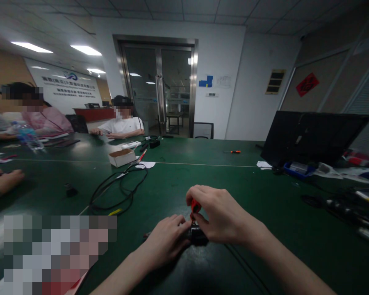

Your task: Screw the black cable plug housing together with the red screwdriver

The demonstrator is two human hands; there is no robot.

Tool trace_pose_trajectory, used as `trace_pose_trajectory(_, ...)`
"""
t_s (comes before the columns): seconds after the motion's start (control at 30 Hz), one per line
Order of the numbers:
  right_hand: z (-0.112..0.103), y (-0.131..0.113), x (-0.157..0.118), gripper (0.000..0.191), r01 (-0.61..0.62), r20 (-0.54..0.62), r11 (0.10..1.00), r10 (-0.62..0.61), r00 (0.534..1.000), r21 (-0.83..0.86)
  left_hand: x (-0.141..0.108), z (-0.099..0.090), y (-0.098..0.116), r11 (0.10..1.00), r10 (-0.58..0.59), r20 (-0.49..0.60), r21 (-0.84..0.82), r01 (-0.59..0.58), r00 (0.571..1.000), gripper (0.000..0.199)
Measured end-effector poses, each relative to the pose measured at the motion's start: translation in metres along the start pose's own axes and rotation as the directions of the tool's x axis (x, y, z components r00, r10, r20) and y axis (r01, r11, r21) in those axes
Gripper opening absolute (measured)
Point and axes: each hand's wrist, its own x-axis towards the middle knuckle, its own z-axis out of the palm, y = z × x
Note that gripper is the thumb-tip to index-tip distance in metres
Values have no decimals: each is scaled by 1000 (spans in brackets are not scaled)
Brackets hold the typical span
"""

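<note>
My right hand is closed around the red and black handle of a screwdriver, held upright with its lower end down at a black cylindrical part on the table. The fingers of my left hand grip the left end of that part. A small dark end sticks out to the left of my left hand. My fingers hide most of the part and the spot where the screwdriver meets it.
On the green table lie a coiled black cable, an open white box and an orange-handled screwdriver. A monitor stands at right, near a blue tray. Other people sit at left; a co-worker's hand rests there.
</note>
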Motion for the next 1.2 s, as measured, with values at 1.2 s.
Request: trace_pose_trajectory(1.2, 13, 15, 11, 36, -98, -151, 989, 114, 982, 108, 2, 6, -5, 1000, -9, -48, 20, 10, 999, 38)
